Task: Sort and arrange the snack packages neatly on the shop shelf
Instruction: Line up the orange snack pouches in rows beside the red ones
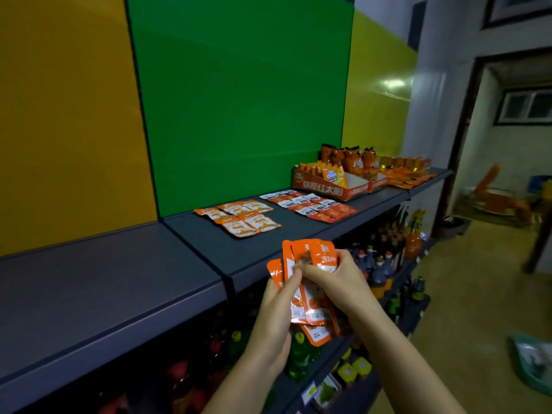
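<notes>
Snack packets fanned in hand off the shelf edge: drop and mix-up risk

Snack packets (309,282), orange and several in number, sit in a loose fan between your two hands. They are in front of the shelf (119,294) edge and above the bottles (378,264) on the lower tiers, not over the shelf top. Your left hand (273,321) is curled round the lower part of the fan, with the thumb across its face. Your right hand (343,282) pinches the upper packets from the right side. One packet hangs lower than the rest, beneath your hands.

Findings, given as judgement:

1. Drop. The wrappers look glossy and would likely slide on each other. If you draw one out while both hands share the grip, the low-hanging one may slip free. It would fall among the bottles, where it would be awkward to recover.

2. Disturbed row. A set of matching orange packets (239,218) lies flat on the shelf top ahead. Setting new ones down carelessly could nudge those out of line.

3. Wrong group. Just beside that set lie red and white packets (310,206), with a cardboard box (328,186) of other snacks beyond. A reach too far right would mix the sorts.

Recommendation: bring the fan over the shelf top before you release any packet.
</notes>
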Motion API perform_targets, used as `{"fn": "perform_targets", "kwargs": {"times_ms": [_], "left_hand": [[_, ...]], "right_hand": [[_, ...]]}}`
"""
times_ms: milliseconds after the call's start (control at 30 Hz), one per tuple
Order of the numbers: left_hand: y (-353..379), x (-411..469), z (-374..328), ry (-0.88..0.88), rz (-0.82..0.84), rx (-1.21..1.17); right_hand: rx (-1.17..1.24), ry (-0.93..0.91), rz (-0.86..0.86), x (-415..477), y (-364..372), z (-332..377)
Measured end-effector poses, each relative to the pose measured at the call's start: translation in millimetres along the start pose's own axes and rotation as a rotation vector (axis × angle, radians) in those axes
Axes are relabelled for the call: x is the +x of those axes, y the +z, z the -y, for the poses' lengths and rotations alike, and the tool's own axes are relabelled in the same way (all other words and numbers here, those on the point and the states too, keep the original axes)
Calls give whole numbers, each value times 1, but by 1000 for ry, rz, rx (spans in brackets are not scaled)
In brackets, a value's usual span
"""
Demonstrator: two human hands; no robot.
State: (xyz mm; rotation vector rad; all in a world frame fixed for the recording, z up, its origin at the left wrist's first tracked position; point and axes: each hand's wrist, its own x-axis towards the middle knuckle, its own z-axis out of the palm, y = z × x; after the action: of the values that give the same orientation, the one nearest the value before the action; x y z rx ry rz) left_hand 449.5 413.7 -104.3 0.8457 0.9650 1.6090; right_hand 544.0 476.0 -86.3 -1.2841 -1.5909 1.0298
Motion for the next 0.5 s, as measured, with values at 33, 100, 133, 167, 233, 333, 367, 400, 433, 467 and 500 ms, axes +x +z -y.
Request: {"fn": "perform_targets", "kwargs": {"times_ms": [33, 100, 133, 167, 233, 333, 367, 400, 433, 467, 500], "left_hand": [[4, 12, 4, 6, 24, 6], [11, 37, 9, 37, 64, 42], [15, 49, 8, 52, 67, 62], [17, 62, 7, 65, 55, 77], [20, 85, 5, 80, 0, 86], [17, 109, -3, 107, -125, 105], [11, 115, -7, 118, -174, 117], [5, 118, -12, 130, -226, 131], [-4, 121, -17, 142, -281, 148], [-13, 123, -23, 155, -339, 166], [-22, 124, -30, 167, -397, 182]], "right_hand": [[-26, -3, -5, 14, -4, -3], [-62, -14, 13, 44, -11, -5], [-66, -14, 38, 60, -13, -4], [-78, -18, 71, 76, -14, -2], [-119, -52, 145, 104, -14, 3], [-88, -59, 258, 144, -15, 9], [-53, -54, 302, 155, -14, 12], [-31, -35, 353, 167, -11, 15], [-10, -23, 411, 179, -6, 17], [9, -6, 466, 191, -1, 19], [16, 22, 514, 204, 3, 20]]}}
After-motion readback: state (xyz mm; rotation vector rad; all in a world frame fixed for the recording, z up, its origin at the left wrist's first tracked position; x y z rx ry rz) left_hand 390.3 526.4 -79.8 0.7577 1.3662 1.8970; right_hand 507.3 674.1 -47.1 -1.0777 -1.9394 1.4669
